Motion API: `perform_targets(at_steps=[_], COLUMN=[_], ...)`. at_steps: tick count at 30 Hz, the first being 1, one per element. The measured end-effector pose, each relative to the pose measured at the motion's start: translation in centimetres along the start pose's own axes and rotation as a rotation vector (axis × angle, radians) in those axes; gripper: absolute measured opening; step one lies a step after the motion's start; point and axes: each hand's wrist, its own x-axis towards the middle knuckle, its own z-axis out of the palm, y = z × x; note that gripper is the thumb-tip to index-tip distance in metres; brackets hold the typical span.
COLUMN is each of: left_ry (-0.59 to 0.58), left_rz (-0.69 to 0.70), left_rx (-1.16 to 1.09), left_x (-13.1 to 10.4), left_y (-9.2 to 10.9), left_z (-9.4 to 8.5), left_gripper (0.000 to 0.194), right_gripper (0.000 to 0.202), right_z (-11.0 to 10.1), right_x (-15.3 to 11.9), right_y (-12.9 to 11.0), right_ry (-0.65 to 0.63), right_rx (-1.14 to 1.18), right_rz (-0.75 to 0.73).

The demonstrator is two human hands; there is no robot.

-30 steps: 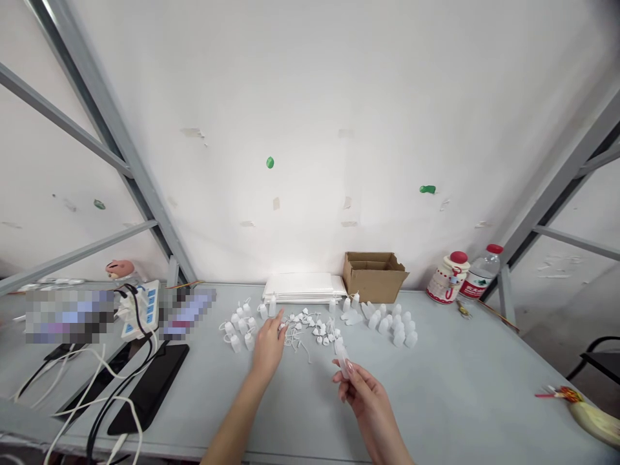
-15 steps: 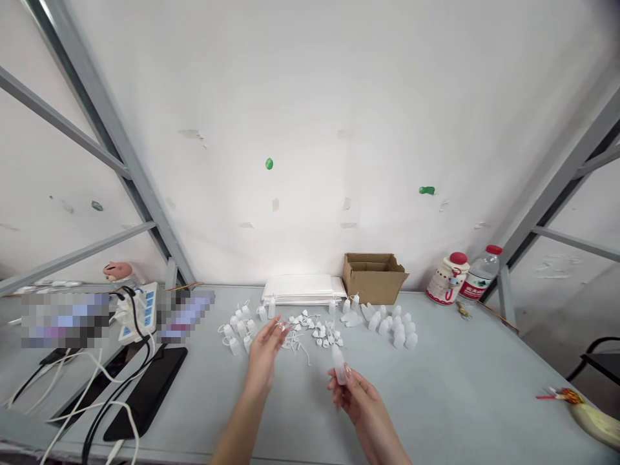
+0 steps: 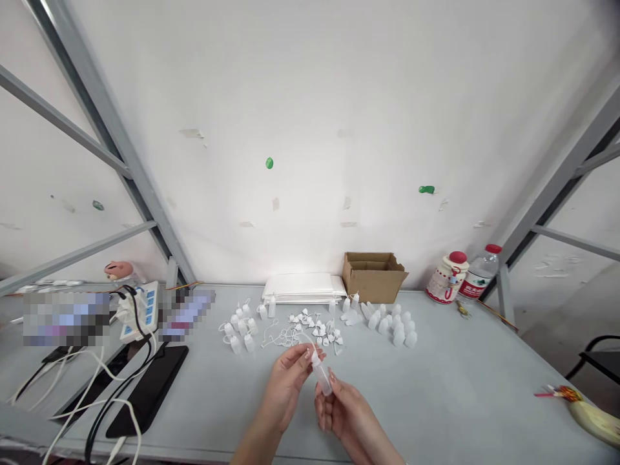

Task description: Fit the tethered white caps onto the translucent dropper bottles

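In the head view, my right hand (image 3: 343, 407) grips a small translucent squeeze bottle (image 3: 321, 376), which is tilted with its neck up and to the left. My left hand (image 3: 290, 378) pinches a thin white plastic strap (image 3: 309, 338) at the bottle's neck; its fingertips partly hide how strap and neck meet. Just beyond the hands lie a pile of small white caps (image 3: 322, 329) and a tangle of white straps (image 3: 285, 336). Several bottles with caps and looped straps (image 3: 241, 323) stand to the left, while several bottles without visible caps (image 3: 392, 325) are on the right.
A stack of white packs (image 3: 303, 288) and an open cardboard box (image 3: 375, 284) stand against the wall. Drink bottles (image 3: 482, 274) are at the back right. A power strip (image 3: 150, 310), cables and a black phone (image 3: 148, 391) occupy the left side.
My left hand has come from the strap pile back toward me, now with a strap at the bottle's neck. My right hand has shifted the bottle slightly left and nearer.
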Motion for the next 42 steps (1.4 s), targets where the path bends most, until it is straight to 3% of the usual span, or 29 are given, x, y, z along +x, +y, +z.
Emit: perform_targets(at_steps=[6, 15, 17, 21, 23, 30, 36, 42], left_ry=[-0.049, -0.2, -0.17, 0.025, 0.038, -0.101, -0.036, -0.166], left_rz=[0.062, 0.059, 0.084, 0.133, 0.12, 0.055, 0.012, -0.026], left_rx=[0.292, 0.184, 0.237, 0.356, 0.353, 0.242, 0.263, 0.303], left_x=[0.0, -0.8, -0.8, -0.5, -0.4, -0.6, -0.4, -0.8], left_y=[0.8, 1.2, 1.2, 0.9, 0.8, 1.1, 1.8, 2.8], left_z=[-0.2, 0.0, 0.1, 0.2, 0.2, 0.4, 0.4, 0.3], left_gripper=[0.029, 0.033, 0.033, 0.024, 0.025, 0.028, 0.027, 0.029], right_gripper=[0.046, 0.033, 0.032, 0.031, 0.031, 0.039, 0.037, 0.039], right_z=[-0.7, 0.1, 0.4, 0.7, 0.6, -0.2, 0.1, 0.0], right_x=[0.3, -0.5, -0.6, -0.8, -0.7, -0.1, -0.1, 0.0], right_y=[0.2, -0.2, -0.2, 0.0, 0.0, -0.3, -0.5, -0.6], right_ry=[0.117, 0.26, 0.294, 0.346, 0.35, 0.224, 0.246, 0.206], right_rx=[-0.326, -0.571, -0.604, -0.659, -0.68, -0.528, -0.545, -0.49], right_rz=[-0.172, -0.373, -0.398, -0.447, -0.469, -0.292, -0.299, -0.266])
